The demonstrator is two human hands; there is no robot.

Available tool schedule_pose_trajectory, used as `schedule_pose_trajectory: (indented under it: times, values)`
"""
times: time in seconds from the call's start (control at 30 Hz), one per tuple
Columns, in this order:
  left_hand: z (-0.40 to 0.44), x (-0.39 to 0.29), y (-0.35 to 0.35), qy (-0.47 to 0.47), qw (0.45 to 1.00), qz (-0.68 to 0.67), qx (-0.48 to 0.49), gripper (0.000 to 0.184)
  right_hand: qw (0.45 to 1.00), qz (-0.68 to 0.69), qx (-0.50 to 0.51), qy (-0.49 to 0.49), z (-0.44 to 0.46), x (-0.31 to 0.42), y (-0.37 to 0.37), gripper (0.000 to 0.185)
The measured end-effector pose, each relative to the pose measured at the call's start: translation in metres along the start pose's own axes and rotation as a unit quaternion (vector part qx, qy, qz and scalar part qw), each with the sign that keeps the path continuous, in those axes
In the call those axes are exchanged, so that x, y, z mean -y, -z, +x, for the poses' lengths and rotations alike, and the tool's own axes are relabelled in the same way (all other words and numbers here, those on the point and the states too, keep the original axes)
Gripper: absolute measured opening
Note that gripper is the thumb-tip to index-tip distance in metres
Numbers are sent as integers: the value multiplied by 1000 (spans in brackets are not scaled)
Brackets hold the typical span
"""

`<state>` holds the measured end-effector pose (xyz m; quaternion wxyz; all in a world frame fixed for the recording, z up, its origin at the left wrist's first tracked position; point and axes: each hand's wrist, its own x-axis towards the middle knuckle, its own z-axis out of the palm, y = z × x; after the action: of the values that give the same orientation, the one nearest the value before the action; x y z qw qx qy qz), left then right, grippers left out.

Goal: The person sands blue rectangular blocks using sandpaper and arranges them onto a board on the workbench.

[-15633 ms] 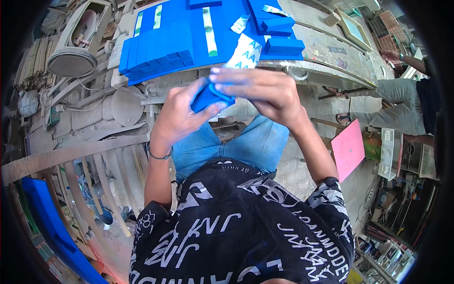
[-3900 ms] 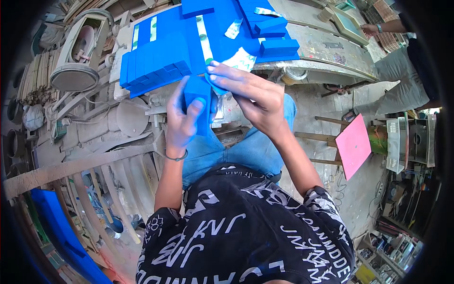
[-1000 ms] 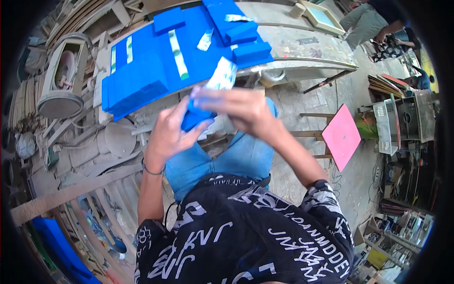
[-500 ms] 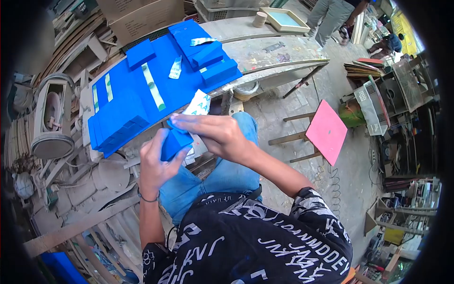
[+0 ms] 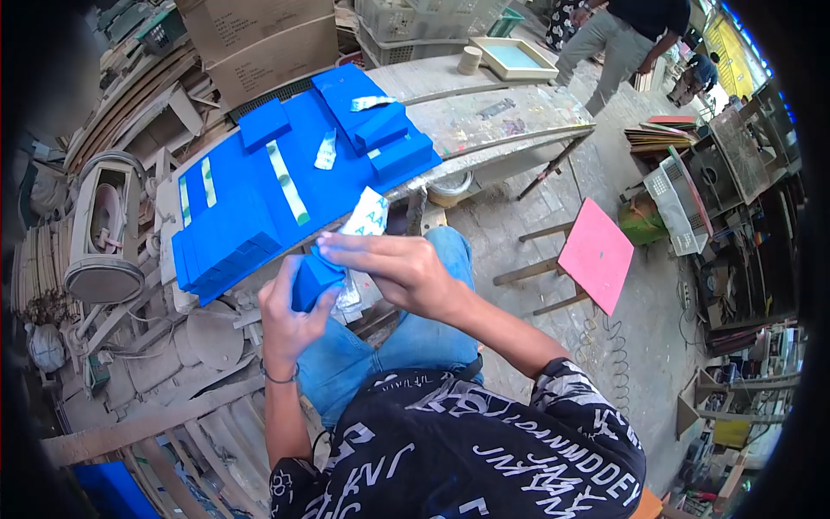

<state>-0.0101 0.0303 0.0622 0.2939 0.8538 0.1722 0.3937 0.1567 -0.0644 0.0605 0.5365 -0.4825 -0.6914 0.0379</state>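
Held in my left hand (image 5: pixel 290 311) is a small blue block (image 5: pixel 313 284), gripped between thumb and fingers above my lap. My right hand (image 5: pixel 402 268) presses its closed fingers against the block's upper edge. A white sheet with blue printed letters (image 5: pixel 368 213) sticks out beyond my right fingers, and a crumpled whitish part hangs below them; how it is gripped is hidden. Just past my hands, a blue board (image 5: pixel 324 186) lies on the worn bench, carrying a stack of blue blocks (image 5: pixel 229 251), more blue blocks (image 5: pixel 402 157) at the right, and pale printed strips (image 5: pixel 285 182).
The bench (image 5: pixel 493 112) reaches right, with a shallow tray (image 5: pixel 514 60) and a round wooden piece (image 5: pixel 469 60) at its far end. A pink-topped stool (image 5: pixel 596 255) stands right. Cardboard boxes (image 5: pixel 268 52) sit behind. Another person (image 5: pixel 605 48) stands beyond the bench.
The view has tilted slightly, so the bench and board sit lower in the picture. My hands keep nearly the same hold on the block. The person beyond the bench has shifted.
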Motion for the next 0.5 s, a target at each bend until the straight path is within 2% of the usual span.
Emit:
schedule_pose_trajectory:
  times: [0.1, 0.17, 0.23, 0.3, 0.37, 0.43, 0.5]
  values:
    - [-4, -3, 3, -30, 999, 23, -13, 36, 1000, 13, 6, -8, 4, 4, -1, 47]
    - [-3, -2, 5, 14, 1000, -4, -17, 36, 1000, -1, 7, 7, 7, 5, -2, 48]
    - [-3, 0, 9, 19, 1000, -10, -17, 35, 999, -2, 7, 34, 12, 4, -3, 48]
    - [-7, 0, 9, 28, 999, -23, -7, 35, 1000, 13, -1, 7, 11, -3, -8, 50]
    - [-7, 4, 6, 75, 992, -97, -23, 38, 1000, -8, 11, 10, 13, 1, -6, 51]
    - [-7, 9, 5, 84, 987, -126, -52, 39, 999, -5, 20, 42, 12, 8, -6, 51]
    - [-9, 9, 5, 96, 980, -160, -74, 41, 999, 4, 17, 33, 14, 5, -9, 51]
